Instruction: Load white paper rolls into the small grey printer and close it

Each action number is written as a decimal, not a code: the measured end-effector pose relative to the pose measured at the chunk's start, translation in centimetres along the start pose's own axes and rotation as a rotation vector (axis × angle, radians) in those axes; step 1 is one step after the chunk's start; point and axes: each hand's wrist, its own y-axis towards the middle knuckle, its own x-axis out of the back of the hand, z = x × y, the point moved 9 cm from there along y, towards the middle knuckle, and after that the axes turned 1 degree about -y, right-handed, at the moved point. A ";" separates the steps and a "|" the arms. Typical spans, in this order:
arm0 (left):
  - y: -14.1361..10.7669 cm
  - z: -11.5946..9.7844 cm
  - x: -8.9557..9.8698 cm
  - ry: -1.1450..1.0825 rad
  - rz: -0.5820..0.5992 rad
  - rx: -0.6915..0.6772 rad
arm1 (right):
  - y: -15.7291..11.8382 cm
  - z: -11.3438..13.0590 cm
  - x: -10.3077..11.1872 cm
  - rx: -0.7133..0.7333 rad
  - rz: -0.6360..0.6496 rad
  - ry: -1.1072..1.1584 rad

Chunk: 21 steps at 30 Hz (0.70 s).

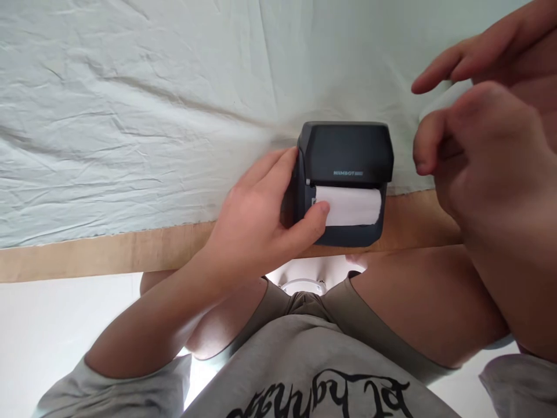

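A dark label printer marked NIIMBOT sits at the table's near edge, a white label strip showing across its front. My left hand grips the printer's left side, its thumb pressed on the strip's left end. To the right of the printer, apart from it, my right hand is raised with curled fingers; what they hold, if anything, is hidden. Just beyond them, a pale object shows only in part.
Another hand, apparently another person's, reaches in from the upper right with fingers extended. A wrinkled pale cloth covers the table. Its bare wooden edge runs along the near side, above my legs.
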 end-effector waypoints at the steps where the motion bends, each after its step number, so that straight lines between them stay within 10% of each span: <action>1: 0.0 0.1 0.0 -0.010 0.005 0.005 | -0.1 -0.3 0.0 -0.012 0.015 -0.021; 8: -0.3 -0.4 0.2 -0.175 -0.020 -0.101 | -0.7 -3.4 -3.1 -0.105 0.421 -0.165; 21: -0.6 -0.2 0.0 -0.140 -0.062 -0.237 | -0.5 -2.5 -4.0 -0.155 0.552 -0.083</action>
